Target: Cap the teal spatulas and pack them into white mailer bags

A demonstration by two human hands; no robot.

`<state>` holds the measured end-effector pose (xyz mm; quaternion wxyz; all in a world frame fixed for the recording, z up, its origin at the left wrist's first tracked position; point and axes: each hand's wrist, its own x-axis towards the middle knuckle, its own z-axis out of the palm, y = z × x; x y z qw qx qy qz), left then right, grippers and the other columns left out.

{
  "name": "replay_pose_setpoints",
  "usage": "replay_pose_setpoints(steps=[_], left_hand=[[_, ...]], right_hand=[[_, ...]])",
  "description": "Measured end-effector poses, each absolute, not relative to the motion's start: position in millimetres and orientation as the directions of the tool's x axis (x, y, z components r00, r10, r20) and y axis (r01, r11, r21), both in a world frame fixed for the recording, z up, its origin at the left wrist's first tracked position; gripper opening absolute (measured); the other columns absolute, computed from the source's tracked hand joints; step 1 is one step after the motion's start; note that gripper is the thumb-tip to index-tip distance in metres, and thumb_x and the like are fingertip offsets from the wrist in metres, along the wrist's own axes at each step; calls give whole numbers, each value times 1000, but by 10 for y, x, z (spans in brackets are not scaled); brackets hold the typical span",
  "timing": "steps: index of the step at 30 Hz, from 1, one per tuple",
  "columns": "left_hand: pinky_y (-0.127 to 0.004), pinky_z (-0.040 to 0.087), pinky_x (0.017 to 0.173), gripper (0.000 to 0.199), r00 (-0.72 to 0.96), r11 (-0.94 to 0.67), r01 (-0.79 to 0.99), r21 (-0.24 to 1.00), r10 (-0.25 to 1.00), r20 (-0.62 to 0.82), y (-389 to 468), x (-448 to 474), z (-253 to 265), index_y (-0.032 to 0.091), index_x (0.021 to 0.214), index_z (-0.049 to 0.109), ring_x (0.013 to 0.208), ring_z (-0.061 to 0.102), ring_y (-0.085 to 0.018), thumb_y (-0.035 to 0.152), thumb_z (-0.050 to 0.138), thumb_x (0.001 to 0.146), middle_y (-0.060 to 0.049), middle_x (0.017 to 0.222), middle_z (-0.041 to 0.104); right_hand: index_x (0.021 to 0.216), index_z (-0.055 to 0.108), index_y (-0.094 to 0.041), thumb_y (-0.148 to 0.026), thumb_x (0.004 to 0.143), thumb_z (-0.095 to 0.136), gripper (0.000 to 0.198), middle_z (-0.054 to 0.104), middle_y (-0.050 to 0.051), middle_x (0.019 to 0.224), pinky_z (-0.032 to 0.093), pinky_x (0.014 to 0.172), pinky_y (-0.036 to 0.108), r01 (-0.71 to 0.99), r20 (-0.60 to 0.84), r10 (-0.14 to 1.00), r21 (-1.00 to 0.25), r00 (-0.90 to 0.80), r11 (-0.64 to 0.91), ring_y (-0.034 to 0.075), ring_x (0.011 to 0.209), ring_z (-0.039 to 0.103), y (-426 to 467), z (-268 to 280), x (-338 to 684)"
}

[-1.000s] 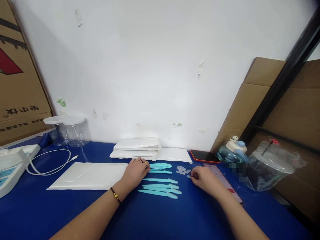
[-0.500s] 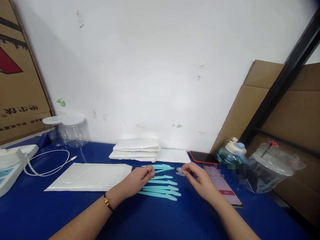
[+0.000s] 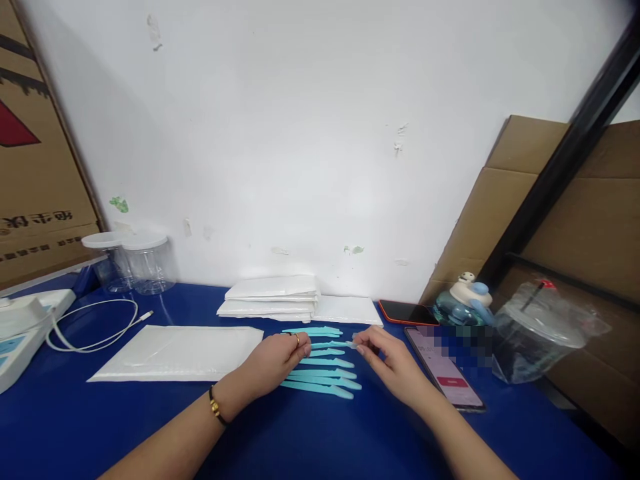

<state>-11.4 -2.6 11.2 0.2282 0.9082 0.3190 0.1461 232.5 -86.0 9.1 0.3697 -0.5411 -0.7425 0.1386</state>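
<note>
My left hand [image 3: 273,363] is closed in a pinch on the handle of a turquoise eyebrow razor [image 3: 329,345], whose head points right. Between the fingertips of my right hand [image 3: 395,367] is a small clear plastic cap [image 3: 351,345]. The cap meets the razor's head; how far it covers the head is too small to tell. Several more turquoise eyebrow razors [image 3: 325,392] lie in a row on the blue table, in front of and behind the held one. My left hand hides part of their handles.
A flat white packet [image 3: 175,353] lies to the left, with a stack of white packets [image 3: 270,300] by the wall. Right are two phones [image 3: 450,373], a duck-like ornament [image 3: 465,303] and a bagged cup [image 3: 540,333]. Clear jars [image 3: 150,267] and a white cable [image 3: 95,347] are left.
My right hand has moved slightly left with the clear cap, which now meets the razor's head. The held razor has come down a little and lies more level.
</note>
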Motion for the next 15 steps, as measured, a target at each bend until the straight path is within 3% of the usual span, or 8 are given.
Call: replay_pose_setpoints(steps=[8,12,15], left_hand=[[-24,33,63,34,786,-779,497,382,591,182,-134,-75,46,21,76,52,69,50,-14,38,30,94,2,71,56],[-27,35,74,25,732,-744,545,387,647,213,-52,-70,9,23,82,60,85,52,-17,37,41,90,-1,84,61],[-29,37,78,15,682,-699,594,398,700,212,62,-66,-57,24,87,62,90,52,-19,32,49,85,-1,91,61]], right_hand=[[91,63,-22,-31,90,47,19,61,3,82,43,66,25,706,354,916,-598,-191,378,16,75,56,-836,63,2345],[87,64,-20,-28,88,45,20,62,4,81,44,65,28,803,400,915,-532,-41,269,17,72,57,-730,-22,2652],[83,63,-20,-26,86,47,18,60,3,82,44,63,28,857,337,939,-461,-69,229,16,69,56,-671,-98,2745]])
